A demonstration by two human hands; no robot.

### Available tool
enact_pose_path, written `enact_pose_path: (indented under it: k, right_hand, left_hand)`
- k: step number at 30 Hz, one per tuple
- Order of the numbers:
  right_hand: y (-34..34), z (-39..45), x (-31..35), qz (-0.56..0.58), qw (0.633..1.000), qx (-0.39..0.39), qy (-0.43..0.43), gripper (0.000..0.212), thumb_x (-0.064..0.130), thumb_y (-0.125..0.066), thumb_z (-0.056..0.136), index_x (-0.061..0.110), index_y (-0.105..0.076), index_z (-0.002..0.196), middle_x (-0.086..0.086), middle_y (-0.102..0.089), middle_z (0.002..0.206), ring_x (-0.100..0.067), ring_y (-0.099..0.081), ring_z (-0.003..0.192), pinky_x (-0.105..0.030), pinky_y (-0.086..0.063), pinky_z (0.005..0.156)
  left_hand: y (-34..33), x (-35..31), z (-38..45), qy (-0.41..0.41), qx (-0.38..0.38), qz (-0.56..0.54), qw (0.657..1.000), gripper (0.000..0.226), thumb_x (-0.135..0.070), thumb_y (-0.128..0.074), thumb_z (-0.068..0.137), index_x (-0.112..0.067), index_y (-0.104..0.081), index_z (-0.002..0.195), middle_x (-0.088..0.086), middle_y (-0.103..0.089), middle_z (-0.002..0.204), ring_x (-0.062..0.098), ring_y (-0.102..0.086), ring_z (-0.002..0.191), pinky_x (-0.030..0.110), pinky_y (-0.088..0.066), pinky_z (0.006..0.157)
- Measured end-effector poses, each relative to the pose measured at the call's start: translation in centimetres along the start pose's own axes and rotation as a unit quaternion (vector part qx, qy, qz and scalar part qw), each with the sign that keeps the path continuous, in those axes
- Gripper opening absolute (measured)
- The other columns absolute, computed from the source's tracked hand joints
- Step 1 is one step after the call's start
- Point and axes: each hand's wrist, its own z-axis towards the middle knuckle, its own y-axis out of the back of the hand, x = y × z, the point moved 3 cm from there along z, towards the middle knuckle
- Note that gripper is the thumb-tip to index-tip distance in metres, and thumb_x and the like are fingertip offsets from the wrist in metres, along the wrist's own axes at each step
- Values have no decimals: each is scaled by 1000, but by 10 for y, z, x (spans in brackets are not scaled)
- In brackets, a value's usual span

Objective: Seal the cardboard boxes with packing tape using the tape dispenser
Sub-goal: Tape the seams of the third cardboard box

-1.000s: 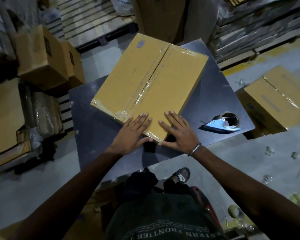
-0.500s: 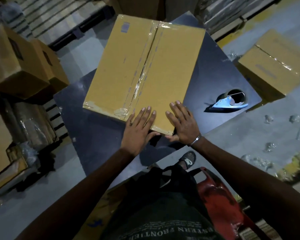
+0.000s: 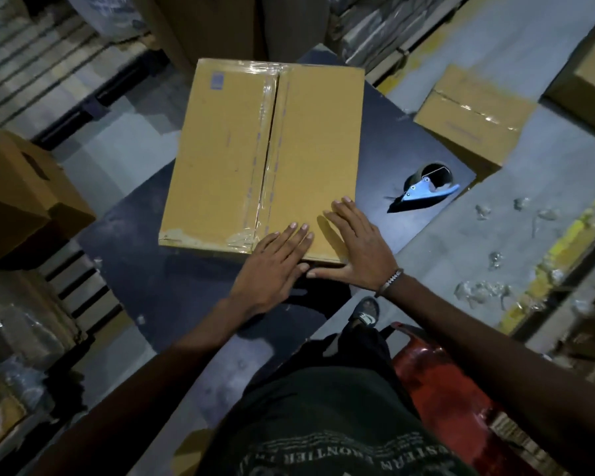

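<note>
Pressing both flat palms, left hand [image 3: 272,266] and right hand [image 3: 361,245], on the box [image 3: 220,159] corner, gripping nothing, probably smoothing tape; dispenser [image 3: 426,188] parked beside.

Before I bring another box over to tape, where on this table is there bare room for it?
Bare top shows left of and in front of the cardboard box, out to the table edges. A smaller bare patch lies between the box and the tape dispenser. The near right corner is crowded: left hand and right hand lie flat there.
</note>
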Motion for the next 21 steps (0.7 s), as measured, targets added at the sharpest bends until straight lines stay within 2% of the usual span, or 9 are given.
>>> enact_pose_path:
  k: [2, 5, 8, 11, 13, 16, 18, 21]
  right_hand:
    - [-10, 3, 10, 21, 998, -26, -52, 112, 85, -72, 72, 15, -45, 154, -8, -34, 165, -25, -17, 159, -56, -41, 115]
    - [-25, 1, 15, -5, 997, -54, -60, 100, 79, -71, 79, 13, -51, 152, -14, -35, 164, -31, -20, 158, -55, -40, 117]
    - [-28, 0, 17, -7, 996, -63, -64, 99, 77, -71, 79, 14, -50, 153, -14, -33, 165, -32, -20, 158, -54, -40, 118]
    - [-24, -1, 16, -29, 996, -37, -70, 108, 82, -72, 73, 17, -45, 156, -11, -27, 168, -28, -15, 159, -57, -42, 115]
    - [-18, 0, 24, -43, 995, -15, -89, 120, 92, -68, 65, 19, -42, 157, -8, -23, 170, -25, -11, 160, -60, -41, 113]
    - [-12, 6, 47, -65, 984, -6, -164, 123, 103, -57, 59, 25, -44, 154, -4, -24, 170, -22, -10, 160, -64, -33, 117]
    - [-14, 14, 58, -64, 975, -4, -214, 123, 105, -54, 57, 25, -45, 150, -6, -24, 169, -24, -9, 160, -67, -35, 114]
    - [-24, 18, 61, -89, 967, 16, -237, 132, 109, -46, 54, 22, -40, 153, -12, -19, 170, -29, -3, 160, -65, -42, 111]
  left_hand:
    - [3, 19, -4, -13, -5, 19, 1000, 56, -38, -26, 116, -14, -26, 167, 5, -20, 175, 23, -17, 162, 48, -27, 125]
    - [2, 40, -8, -25, -3, 55, 998, 57, -40, -19, 116, -18, -20, 169, 4, -15, 176, 24, -14, 163, 48, -22, 128]
    - [-2, 39, -7, -34, 0, 67, 997, 57, -38, -21, 116, -18, -12, 169, 5, -9, 177, 26, -10, 163, 50, -20, 128]
    - [-4, 38, -8, -34, -4, 62, 998, 61, -39, -29, 116, -17, -10, 169, 7, -8, 177, 26, -9, 163, 50, -20, 128]
    - [-1, 42, -8, -41, 12, 67, 997, 66, -43, -31, 115, -16, -5, 169, 8, -3, 177, 26, -5, 164, 51, -17, 129]
    - [7, 46, -11, -60, 34, 4, 998, 71, -49, -29, 114, -15, -1, 169, 8, 3, 177, 22, 3, 164, 48, -10, 131]
    - [10, 57, -17, -40, 42, -37, 998, 71, -52, -25, 114, -15, -2, 169, 6, 5, 177, 19, 6, 163, 45, -5, 133]
    - [5, 83, -34, 33, 19, 17, 999, 70, -53, -17, 114, -12, -3, 169, 8, 2, 177, 22, 5, 163, 51, -12, 131]
